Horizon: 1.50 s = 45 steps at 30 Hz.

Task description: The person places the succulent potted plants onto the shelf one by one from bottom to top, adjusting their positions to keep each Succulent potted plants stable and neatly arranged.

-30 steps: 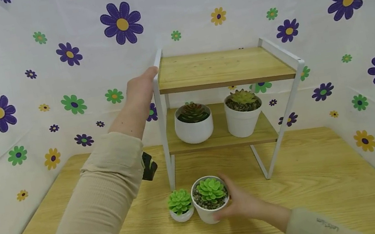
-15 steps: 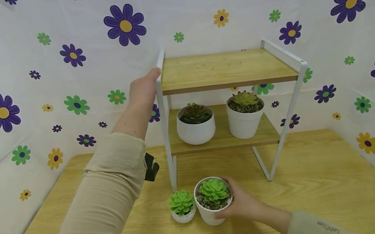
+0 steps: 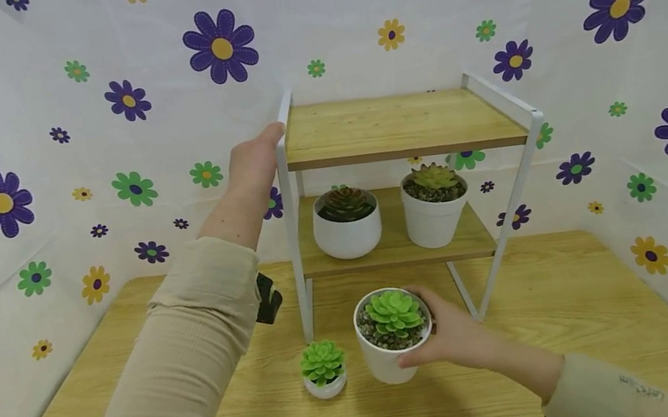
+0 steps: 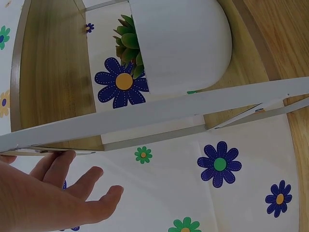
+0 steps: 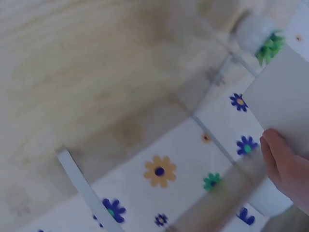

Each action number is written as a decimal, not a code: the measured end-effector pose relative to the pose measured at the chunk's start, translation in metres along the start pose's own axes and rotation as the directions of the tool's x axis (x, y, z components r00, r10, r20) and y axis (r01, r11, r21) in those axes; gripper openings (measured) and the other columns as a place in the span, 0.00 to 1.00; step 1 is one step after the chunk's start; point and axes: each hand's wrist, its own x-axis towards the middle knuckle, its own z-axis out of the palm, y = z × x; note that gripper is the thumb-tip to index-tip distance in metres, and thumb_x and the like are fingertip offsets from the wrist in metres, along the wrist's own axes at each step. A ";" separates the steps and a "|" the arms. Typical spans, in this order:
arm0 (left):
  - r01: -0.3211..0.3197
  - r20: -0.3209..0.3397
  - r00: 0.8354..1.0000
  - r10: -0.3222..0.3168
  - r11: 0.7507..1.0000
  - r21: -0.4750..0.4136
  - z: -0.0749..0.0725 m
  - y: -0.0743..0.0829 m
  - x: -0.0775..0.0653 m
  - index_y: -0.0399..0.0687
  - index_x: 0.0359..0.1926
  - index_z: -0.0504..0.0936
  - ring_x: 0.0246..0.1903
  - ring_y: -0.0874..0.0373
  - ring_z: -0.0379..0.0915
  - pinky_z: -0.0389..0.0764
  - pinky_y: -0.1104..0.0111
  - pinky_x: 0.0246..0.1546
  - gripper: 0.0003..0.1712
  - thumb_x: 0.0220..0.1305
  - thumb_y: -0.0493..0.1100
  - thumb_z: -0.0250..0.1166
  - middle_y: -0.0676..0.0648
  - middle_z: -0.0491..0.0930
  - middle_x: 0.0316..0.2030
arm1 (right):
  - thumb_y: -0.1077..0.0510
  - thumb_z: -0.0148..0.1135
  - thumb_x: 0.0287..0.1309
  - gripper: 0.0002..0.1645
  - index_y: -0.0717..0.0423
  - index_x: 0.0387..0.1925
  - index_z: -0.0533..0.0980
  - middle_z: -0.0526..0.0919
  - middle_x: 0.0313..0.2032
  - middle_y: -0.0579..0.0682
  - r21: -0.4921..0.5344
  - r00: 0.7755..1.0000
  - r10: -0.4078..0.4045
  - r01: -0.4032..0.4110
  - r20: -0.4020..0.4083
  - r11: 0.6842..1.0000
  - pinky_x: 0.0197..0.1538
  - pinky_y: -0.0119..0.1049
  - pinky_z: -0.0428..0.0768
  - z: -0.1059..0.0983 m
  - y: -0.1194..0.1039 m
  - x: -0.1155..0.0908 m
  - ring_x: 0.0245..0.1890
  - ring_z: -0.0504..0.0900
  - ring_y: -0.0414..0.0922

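My left hand (image 3: 254, 163) holds the upper left side of a two-tier wooden shelf (image 3: 400, 124) with a white metal frame. In the left wrist view, some fingers touch the frame and others stay off it. My right hand (image 3: 457, 336) grips a white pot (image 3: 394, 362) with a bright green succulent (image 3: 394, 311) and gravel, raised above the table in front of the shelf. In the right wrist view, the hand (image 5: 285, 166) shows on the side of the pot (image 5: 285, 101). A smaller potted succulent (image 3: 323, 367) stands on the table to its left.
On the lower shelf board stand a round white pot (image 3: 348, 232) with a dark succulent and a tapered white pot (image 3: 437, 220) with a yellowish one. Flower-patterned cloth (image 3: 157, 120) surrounds the wooden table (image 3: 568, 316) at the back and sides.
My right hand has lifted the potted succulent off the table and moved it right, apart from the small pot. My left hand stays on the shelf.
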 end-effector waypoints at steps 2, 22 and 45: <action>0.003 0.001 1.000 -0.003 1.000 0.000 0.001 0.000 0.000 0.48 0.71 0.55 0.68 0.54 0.54 0.57 0.59 0.70 0.40 0.65 0.63 0.46 0.49 0.58 0.69 | 0.55 0.78 0.35 0.56 0.65 0.64 0.57 0.71 0.58 0.63 -0.051 1.000 -0.008 0.008 -0.017 0.999 0.60 0.54 0.72 -0.011 -0.011 -0.002 0.59 0.71 0.59; 0.011 -0.005 1.000 -0.012 1.000 -0.021 0.000 0.002 -0.001 0.47 0.71 0.55 0.69 0.53 0.52 0.55 0.59 0.71 0.40 0.65 0.63 0.47 0.49 0.56 0.71 | 0.52 0.68 0.49 0.50 0.54 0.69 0.52 0.64 0.64 0.54 -0.087 0.998 0.041 -0.046 -0.057 0.995 0.68 0.52 0.62 -0.108 -0.164 0.012 0.64 0.64 0.51; -0.010 -0.002 1.000 0.010 0.999 -0.046 0.001 -0.002 0.001 0.46 0.70 0.55 0.69 0.53 0.52 0.56 0.59 0.70 0.40 0.64 0.61 0.48 0.48 0.56 0.70 | 0.48 0.62 0.56 0.44 0.57 0.67 0.52 0.63 0.63 0.52 0.044 0.984 0.034 -0.027 -0.176 0.999 0.70 0.39 0.62 -0.134 -0.216 0.067 0.62 0.66 0.46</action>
